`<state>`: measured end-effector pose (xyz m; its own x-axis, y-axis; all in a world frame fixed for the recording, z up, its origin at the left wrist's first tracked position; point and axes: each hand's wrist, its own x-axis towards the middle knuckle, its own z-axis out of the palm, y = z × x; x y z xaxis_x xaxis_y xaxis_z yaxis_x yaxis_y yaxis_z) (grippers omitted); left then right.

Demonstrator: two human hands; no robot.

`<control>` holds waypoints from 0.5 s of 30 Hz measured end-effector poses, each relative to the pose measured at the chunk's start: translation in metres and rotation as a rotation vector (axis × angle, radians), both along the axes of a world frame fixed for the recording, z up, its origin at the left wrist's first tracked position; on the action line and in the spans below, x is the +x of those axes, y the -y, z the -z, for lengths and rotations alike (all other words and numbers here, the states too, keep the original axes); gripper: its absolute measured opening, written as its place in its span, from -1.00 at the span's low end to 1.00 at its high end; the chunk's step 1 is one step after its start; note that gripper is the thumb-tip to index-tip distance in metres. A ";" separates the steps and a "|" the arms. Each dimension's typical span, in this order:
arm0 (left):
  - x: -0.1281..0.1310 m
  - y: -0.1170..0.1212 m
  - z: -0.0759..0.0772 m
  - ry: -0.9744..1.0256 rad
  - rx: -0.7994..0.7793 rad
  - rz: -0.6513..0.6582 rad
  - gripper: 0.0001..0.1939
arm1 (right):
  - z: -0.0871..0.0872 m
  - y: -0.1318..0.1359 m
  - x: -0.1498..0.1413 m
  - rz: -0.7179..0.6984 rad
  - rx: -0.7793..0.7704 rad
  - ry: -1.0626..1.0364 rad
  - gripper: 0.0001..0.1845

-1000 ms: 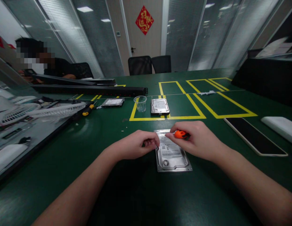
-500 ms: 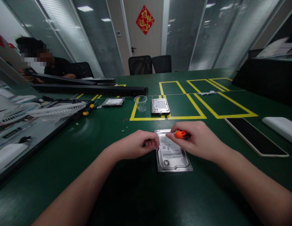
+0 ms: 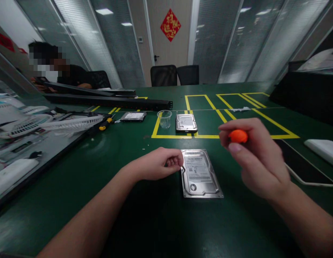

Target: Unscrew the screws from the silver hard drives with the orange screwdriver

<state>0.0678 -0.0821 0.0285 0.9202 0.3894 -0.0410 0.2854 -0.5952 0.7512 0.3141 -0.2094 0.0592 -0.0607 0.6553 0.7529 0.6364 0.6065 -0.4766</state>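
A silver hard drive (image 3: 201, 173) lies label up on the green table (image 3: 107, 157) in front of me. My left hand (image 3: 158, 165) rests at the drive's left edge with its fingers curled closed; what they hold, if anything, is hidden. My right hand (image 3: 254, 154) is raised above and to the right of the drive. It grips an orange-handled screwdriver (image 3: 237, 136), of which only the orange end shows.
A clear plastic cup (image 3: 164, 118) and a second hard drive (image 3: 186, 123) sit inside yellow tape boxes farther back. A third drive (image 3: 133, 116) and a yellow screwdriver (image 3: 106, 124) lie to the left, by fan grilles (image 3: 48, 123). A tablet (image 3: 307, 163) lies right. A person (image 3: 61, 71) sits far left.
My right hand lifted the orange screwdriver up off the drive's top edge and moved it right and nearer the camera. My left hand stayed by the drive.
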 end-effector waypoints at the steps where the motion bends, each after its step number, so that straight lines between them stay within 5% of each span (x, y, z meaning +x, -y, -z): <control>1: -0.001 0.000 0.000 0.012 0.011 -0.013 -0.92 | -0.001 0.001 -0.002 -0.008 0.037 -0.076 -0.70; 8: 0.000 -0.002 0.002 0.095 0.093 -0.095 -0.86 | -0.006 0.000 -0.019 -0.167 0.009 -0.389 -0.77; 15: 0.003 -0.001 0.003 0.086 0.097 -0.063 -0.86 | 0.018 -0.010 -0.031 -0.306 -0.188 -0.444 -0.81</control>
<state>0.0709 -0.0813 0.0255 0.8922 0.4450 0.0770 0.2620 -0.6488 0.7145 0.2829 -0.1992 0.0408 0.0268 0.7828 0.6217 0.1587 0.6107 -0.7758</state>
